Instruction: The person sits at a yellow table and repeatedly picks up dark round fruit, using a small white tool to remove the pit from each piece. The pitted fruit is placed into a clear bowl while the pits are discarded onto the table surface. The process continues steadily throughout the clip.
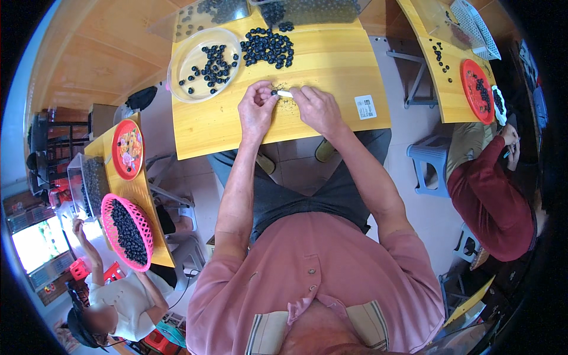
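Between the fingertips of my left hand (256,110) is a small dark round ball (274,93), like a berry or a bead; its exact kind cannot be made out. My right hand (319,110) grips a short white stick-like tool (285,93), whose end meets or nearly meets the ball. Dark crumbs (286,105) lie scattered on the yellow wooden table (331,65) under my hands. Beyond my left hand stands a round clear tub (192,56) with similar dark balls inside. A loose pile of dark balls (267,47) lies beside it.
Clear bins (313,13) of dark balls line the table's far edge. A white label (365,107) lies right of my hands. At left, a person (127,302) sits by a pink basket (148,236); at right, another person (494,195) sits near a red tray (470,74).
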`<state>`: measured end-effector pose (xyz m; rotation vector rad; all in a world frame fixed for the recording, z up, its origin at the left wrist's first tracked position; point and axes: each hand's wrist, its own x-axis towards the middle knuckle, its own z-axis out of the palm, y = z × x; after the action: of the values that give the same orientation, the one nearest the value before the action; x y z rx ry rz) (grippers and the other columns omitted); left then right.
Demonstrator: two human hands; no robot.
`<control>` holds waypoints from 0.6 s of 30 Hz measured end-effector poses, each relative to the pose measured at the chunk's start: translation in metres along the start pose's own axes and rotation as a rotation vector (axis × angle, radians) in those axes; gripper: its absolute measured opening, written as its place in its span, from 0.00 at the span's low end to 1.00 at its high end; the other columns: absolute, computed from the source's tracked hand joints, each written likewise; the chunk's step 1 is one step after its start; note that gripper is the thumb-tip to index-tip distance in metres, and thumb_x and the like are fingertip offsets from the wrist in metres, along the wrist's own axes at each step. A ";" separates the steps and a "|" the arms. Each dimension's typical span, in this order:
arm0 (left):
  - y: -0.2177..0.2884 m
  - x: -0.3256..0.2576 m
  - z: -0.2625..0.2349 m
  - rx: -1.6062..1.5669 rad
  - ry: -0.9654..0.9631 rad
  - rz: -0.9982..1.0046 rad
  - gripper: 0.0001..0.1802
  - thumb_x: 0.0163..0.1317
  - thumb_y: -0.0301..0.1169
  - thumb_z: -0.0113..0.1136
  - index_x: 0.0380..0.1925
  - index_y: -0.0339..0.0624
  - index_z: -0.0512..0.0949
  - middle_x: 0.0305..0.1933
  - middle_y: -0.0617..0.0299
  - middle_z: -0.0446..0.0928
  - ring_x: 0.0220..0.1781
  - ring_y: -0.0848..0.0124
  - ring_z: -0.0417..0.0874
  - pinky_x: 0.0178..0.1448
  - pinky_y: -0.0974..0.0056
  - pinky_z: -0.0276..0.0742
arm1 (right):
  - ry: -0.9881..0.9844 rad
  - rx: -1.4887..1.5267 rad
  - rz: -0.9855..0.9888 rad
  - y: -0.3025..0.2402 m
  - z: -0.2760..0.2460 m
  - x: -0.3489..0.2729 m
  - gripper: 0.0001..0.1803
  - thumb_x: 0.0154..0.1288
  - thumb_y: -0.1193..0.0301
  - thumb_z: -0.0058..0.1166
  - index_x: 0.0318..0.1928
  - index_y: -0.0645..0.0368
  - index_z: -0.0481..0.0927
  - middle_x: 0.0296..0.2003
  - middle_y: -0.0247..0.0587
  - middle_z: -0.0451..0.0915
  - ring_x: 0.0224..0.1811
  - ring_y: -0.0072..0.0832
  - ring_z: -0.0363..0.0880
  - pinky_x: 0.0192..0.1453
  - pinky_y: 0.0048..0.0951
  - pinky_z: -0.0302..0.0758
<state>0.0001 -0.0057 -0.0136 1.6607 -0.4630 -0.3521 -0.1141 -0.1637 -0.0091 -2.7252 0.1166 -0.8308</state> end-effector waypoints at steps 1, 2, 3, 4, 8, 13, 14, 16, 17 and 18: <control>0.000 -0.001 0.000 -0.024 0.006 0.004 0.23 0.67 0.14 0.71 0.60 0.34 0.79 0.43 0.65 0.82 0.42 0.79 0.83 0.50 0.72 0.82 | -0.006 -0.010 0.027 0.000 0.001 -0.001 0.12 0.63 0.75 0.61 0.47 0.57 0.85 0.33 0.39 0.81 0.37 0.37 0.88 0.39 0.41 0.86; 0.001 -0.001 0.000 -0.047 0.013 0.009 0.23 0.67 0.14 0.70 0.61 0.34 0.78 0.43 0.65 0.82 0.42 0.79 0.83 0.50 0.72 0.82 | -0.011 -0.020 0.054 -0.001 0.001 -0.001 0.11 0.63 0.75 0.60 0.46 0.57 0.84 0.34 0.39 0.81 0.38 0.37 0.88 0.40 0.42 0.86; 0.002 -0.002 0.000 -0.070 0.019 0.014 0.24 0.67 0.14 0.70 0.61 0.34 0.78 0.44 0.65 0.82 0.43 0.79 0.83 0.50 0.72 0.82 | -0.016 -0.027 0.059 0.000 0.001 0.000 0.11 0.63 0.75 0.60 0.46 0.57 0.84 0.34 0.39 0.82 0.38 0.38 0.88 0.40 0.42 0.86; 0.003 -0.003 0.000 -0.106 0.023 0.009 0.23 0.66 0.14 0.71 0.60 0.34 0.79 0.44 0.65 0.82 0.43 0.79 0.83 0.51 0.72 0.81 | -0.021 -0.034 0.064 0.000 0.000 0.000 0.11 0.63 0.75 0.60 0.47 0.57 0.85 0.34 0.40 0.82 0.38 0.38 0.88 0.40 0.43 0.86; 0.003 -0.004 -0.003 -0.102 0.045 0.026 0.18 0.67 0.17 0.72 0.56 0.33 0.84 0.45 0.65 0.82 0.43 0.78 0.82 0.52 0.72 0.81 | 0.006 -0.063 0.034 0.002 -0.001 0.003 0.13 0.64 0.76 0.62 0.50 0.58 0.86 0.32 0.40 0.81 0.36 0.37 0.88 0.37 0.42 0.85; 0.010 -0.007 -0.009 0.031 0.116 0.133 0.11 0.67 0.23 0.74 0.48 0.35 0.89 0.45 0.64 0.84 0.44 0.75 0.84 0.53 0.68 0.81 | 0.032 -0.025 0.053 0.000 -0.002 0.001 0.13 0.64 0.76 0.59 0.49 0.58 0.85 0.32 0.40 0.81 0.36 0.40 0.87 0.38 0.45 0.86; 0.014 -0.003 -0.016 0.114 0.143 0.190 0.10 0.67 0.23 0.73 0.48 0.36 0.89 0.45 0.63 0.84 0.44 0.74 0.85 0.53 0.68 0.82 | 0.027 -0.022 0.065 0.000 -0.001 0.001 0.13 0.63 0.76 0.59 0.48 0.58 0.84 0.33 0.40 0.81 0.36 0.41 0.87 0.38 0.46 0.86; 0.022 0.005 -0.034 0.272 0.189 0.295 0.09 0.67 0.22 0.73 0.46 0.37 0.89 0.46 0.59 0.85 0.45 0.72 0.87 0.52 0.67 0.85 | 0.005 -0.021 0.064 0.001 -0.002 0.001 0.13 0.63 0.76 0.58 0.48 0.58 0.84 0.33 0.41 0.81 0.36 0.41 0.87 0.38 0.46 0.86; 0.033 0.013 -0.044 0.318 0.244 0.349 0.08 0.66 0.22 0.73 0.45 0.38 0.89 0.44 0.59 0.86 0.44 0.71 0.87 0.50 0.65 0.85 | -0.008 -0.019 0.064 0.002 -0.002 0.001 0.12 0.63 0.76 0.58 0.48 0.58 0.84 0.33 0.41 0.81 0.36 0.42 0.87 0.38 0.46 0.86; 0.038 0.023 -0.056 0.303 0.292 0.372 0.09 0.66 0.22 0.73 0.46 0.38 0.89 0.45 0.57 0.86 0.43 0.67 0.88 0.49 0.63 0.86 | 0.004 -0.025 0.051 0.001 -0.002 0.002 0.12 0.64 0.77 0.59 0.48 0.58 0.85 0.32 0.41 0.81 0.35 0.41 0.87 0.37 0.45 0.86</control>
<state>0.0435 0.0272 0.0321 1.8353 -0.6111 0.2446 -0.1139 -0.1659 -0.0067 -2.7318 0.1973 -0.8255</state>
